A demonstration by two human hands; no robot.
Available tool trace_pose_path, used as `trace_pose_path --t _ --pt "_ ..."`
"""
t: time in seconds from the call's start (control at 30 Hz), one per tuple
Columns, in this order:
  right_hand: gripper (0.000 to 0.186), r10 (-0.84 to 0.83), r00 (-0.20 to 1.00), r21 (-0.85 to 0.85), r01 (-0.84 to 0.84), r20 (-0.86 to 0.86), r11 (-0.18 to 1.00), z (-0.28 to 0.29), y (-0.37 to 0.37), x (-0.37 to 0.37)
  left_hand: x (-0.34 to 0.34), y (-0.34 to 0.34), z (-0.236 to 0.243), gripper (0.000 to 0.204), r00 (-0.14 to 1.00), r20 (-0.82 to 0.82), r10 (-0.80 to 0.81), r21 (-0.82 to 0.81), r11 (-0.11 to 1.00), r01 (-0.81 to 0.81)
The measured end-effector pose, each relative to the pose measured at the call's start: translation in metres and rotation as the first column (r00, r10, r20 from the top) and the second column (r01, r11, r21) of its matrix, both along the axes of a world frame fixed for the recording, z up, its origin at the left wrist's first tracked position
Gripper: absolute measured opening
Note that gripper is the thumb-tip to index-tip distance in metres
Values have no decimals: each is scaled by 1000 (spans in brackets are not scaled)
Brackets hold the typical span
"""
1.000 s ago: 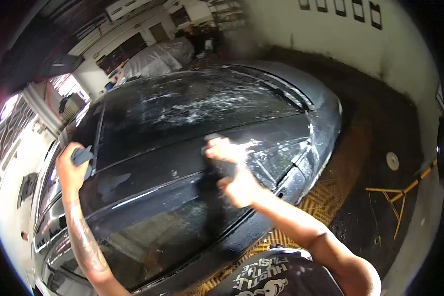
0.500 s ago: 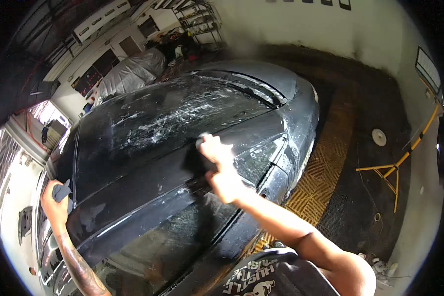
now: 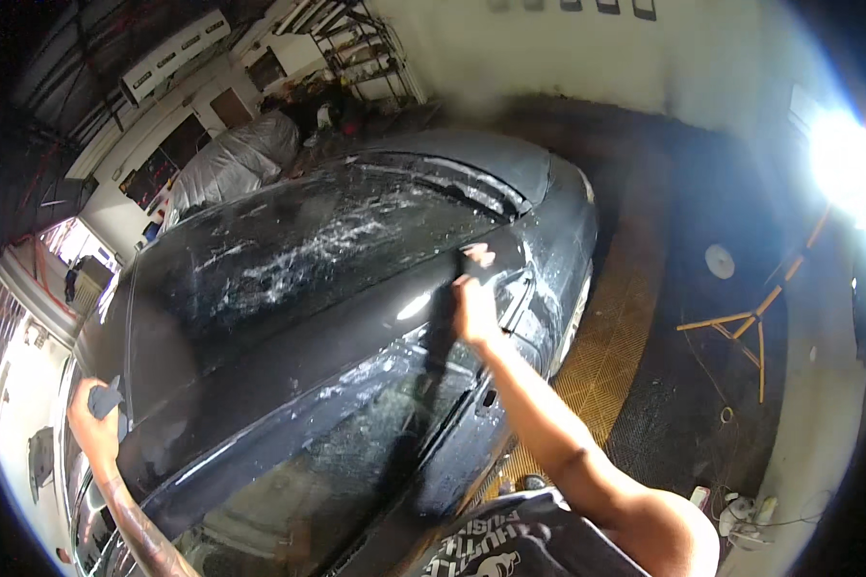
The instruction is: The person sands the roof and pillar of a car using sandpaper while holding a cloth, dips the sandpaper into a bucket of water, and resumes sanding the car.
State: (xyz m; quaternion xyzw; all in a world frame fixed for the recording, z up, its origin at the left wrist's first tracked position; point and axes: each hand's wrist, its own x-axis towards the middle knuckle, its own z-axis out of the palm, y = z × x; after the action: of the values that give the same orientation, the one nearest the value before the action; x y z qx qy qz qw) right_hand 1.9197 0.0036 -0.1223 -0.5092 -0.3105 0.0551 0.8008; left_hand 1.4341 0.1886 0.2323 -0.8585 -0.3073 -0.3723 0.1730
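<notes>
A dark car (image 3: 289, 361) fills the middle, its upper panels streaked with white residue. My left hand (image 3: 94, 428) is closed round a crumpled dark grey sheet (image 3: 107, 398) at the car's left end; whether it is cloth or paper I cannot tell. Across the car, my right hand (image 3: 476, 298) reaches over the edge above the side window (image 3: 356, 471). Its fingers are curled at the far end of that edge, near the base of the dark streaked panel (image 3: 327, 250). Whatever lies under those fingers is hidden in dark shadow.
A bright lamp (image 3: 847, 168) glares at right above a yellow tripod stand (image 3: 755, 315). Yellow floor grating (image 3: 611, 356) runs beside the car. Behind stand a silver-covered vehicle (image 3: 236, 159) and a shelf rack (image 3: 366, 58). A cable trails on the floor near the stand.
My right hand has slid to the right along the car, its arm stretching further. My left hand still grips the grey sheet. The view has shifted, and the lamp's glare has come in at right.
</notes>
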Motion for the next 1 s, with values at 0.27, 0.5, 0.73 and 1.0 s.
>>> trace_pose_path --t 0.27,0.5,0.73,1.0 --pt "49 -2 988 -83 15 157 996 23 -30 47 4 -4 0 16 1000 -3 7 4 1000 -7" --pt "68 428 626 -253 -352 652 901 78 -32 23 9 -13 4 16 999 -7 32 13 999 -32" --pt "66 613 368 -276 -652 699 706 160 -13 -52 14 -13 8 21 989 3 146 -63 987 -145" --pt "70 735 112 -529 -623 669 576 182 -7 -62 10 -23 13 25 988 -50 145 12 989 -145"
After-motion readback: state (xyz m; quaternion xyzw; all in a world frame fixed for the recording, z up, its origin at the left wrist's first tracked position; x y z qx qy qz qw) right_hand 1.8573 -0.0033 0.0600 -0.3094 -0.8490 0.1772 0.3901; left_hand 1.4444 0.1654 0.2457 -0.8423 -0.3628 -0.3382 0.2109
